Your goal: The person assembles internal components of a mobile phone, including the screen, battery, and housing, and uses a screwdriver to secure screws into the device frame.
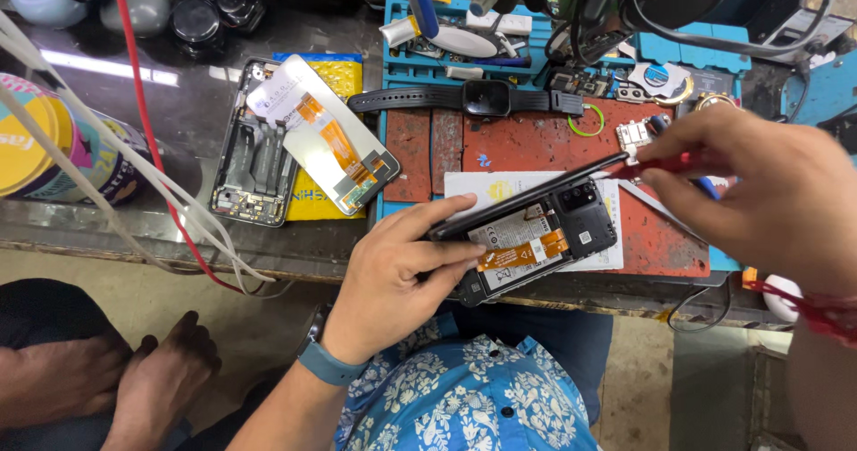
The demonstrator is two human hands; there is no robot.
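On the left of the bench (178,121) a bare phone frame (254,161) and a loose screen panel (326,134) are laid flat, untouched. Nearer the middle, the opened phone (536,237) is held just above the bench edge, tilted, by the left hand (402,277), whose grip is closed around its lower end. It is judged light, thin and easy to break (the orange ribbon shows inside), so it is best held by its hard side edges. At the right, a thin red tool (656,165) is pinched in the right hand (768,192), its tip touching the phone's lifted back cover (527,196).
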